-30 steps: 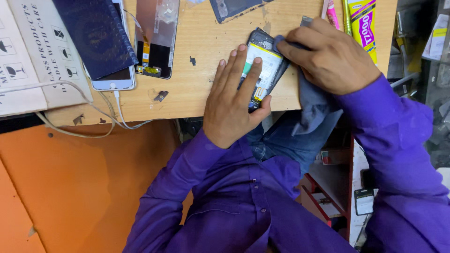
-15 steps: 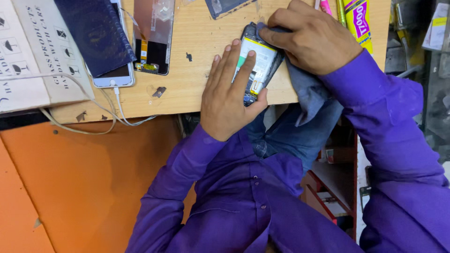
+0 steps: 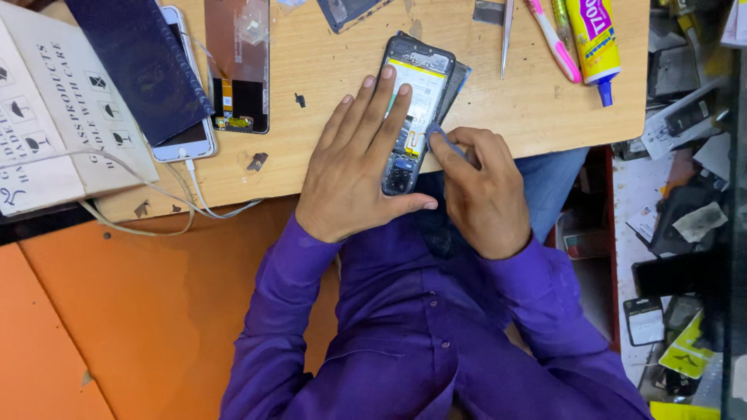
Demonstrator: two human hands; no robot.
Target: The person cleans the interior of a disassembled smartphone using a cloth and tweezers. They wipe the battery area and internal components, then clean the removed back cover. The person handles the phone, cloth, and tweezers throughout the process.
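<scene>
An opened phone [image 3: 416,85] with its back off lies on the wooden table [image 3: 529,109], showing a pale battery and circuit parts. My left hand [image 3: 354,167] lies flat across it, fingers spread, pinning it down with the thumb along its lower end. My right hand [image 3: 482,190] pinches a small blue-grey cloth [image 3: 437,134] against the phone's right edge near the lower half. Both arms wear purple sleeves.
A white phone [image 3: 187,140] on a cable lies under a dark blue case [image 3: 136,66]. Beside it are a detached screen panel [image 3: 237,62] and a cardboard box [image 3: 47,117]. Tweezers [image 3: 506,35], a pink tool [image 3: 554,43] and a yellow glue tube [image 3: 595,43] lie at the back right. Cluttered shelves stand right.
My right hand came down from over the phone's top to its right side near the table edge. The phone now lies straighter under my left hand.
</scene>
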